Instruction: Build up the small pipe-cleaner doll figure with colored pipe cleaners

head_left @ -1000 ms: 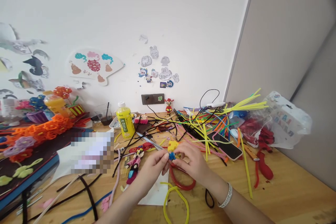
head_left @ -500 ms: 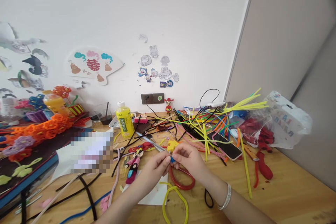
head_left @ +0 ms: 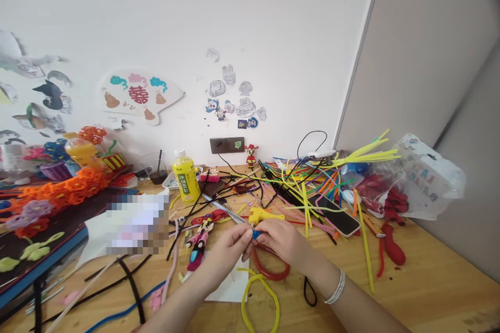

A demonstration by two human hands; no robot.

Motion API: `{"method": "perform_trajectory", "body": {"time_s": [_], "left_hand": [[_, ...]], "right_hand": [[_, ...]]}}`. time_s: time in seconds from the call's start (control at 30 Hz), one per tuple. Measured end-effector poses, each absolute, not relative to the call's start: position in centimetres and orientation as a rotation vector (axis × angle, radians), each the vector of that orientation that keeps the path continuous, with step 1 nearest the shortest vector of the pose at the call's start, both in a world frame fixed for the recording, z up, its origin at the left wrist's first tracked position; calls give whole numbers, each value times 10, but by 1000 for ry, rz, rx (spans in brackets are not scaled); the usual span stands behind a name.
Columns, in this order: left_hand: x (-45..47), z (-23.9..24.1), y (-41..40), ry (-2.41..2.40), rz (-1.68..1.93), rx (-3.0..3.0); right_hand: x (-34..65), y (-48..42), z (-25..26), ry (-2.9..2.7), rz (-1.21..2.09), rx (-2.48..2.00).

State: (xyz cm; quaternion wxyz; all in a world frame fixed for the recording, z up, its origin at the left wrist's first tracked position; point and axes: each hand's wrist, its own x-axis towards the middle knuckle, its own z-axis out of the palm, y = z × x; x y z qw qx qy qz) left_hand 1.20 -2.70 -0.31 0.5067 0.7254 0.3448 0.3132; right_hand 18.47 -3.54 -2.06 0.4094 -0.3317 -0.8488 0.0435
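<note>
Over the middle of the table, my left hand [head_left: 233, 245] and my right hand [head_left: 287, 243] meet, fingertips pinched together. Between them is a small blue piece [head_left: 255, 234]; its kind is too small to make out, and the fingers cover most of it. Beneath my hands lies a pair of scissors with a red handle [head_left: 275, 274], its blades pointing to the back left. Just behind my right hand rests a yellow glue-gun-shaped tool [head_left: 264, 215]. A small pipe-cleaner doll [head_left: 200, 242] lies left of my left hand, beside white paper [head_left: 230, 289].
A yellow drink bottle [head_left: 186, 177] stands at back left. Loose pipe cleaners [head_left: 307, 197] pile up at back right around a phone [head_left: 336, 216]. A plastic bag [head_left: 433, 182] sits far right. A yellow pipe-cleaner loop [head_left: 244, 307] lies in front.
My right hand's fingers have folded down and closer around the blue piece, uncovering more of the yellow tool behind. My left hand stays nearly in place.
</note>
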Motion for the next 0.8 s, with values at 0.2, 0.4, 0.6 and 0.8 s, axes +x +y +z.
{"method": "perform_trajectory", "body": {"time_s": [0.2,0.4,0.6,0.8], "left_hand": [[13,2,-30,960,815,2029],[14,5,-32,953,775,2051],[10,-1,-28,793,659,1924],[7,-2,-28,753,613,1915]], "right_hand": [[181,-36,-27,-2213,-96,-868],[182,-37,-22,-2290,-292,-800],[185,-34,-27,-2321,-407,-717],[182,-36,-30,-2306,-368,-734]]}}
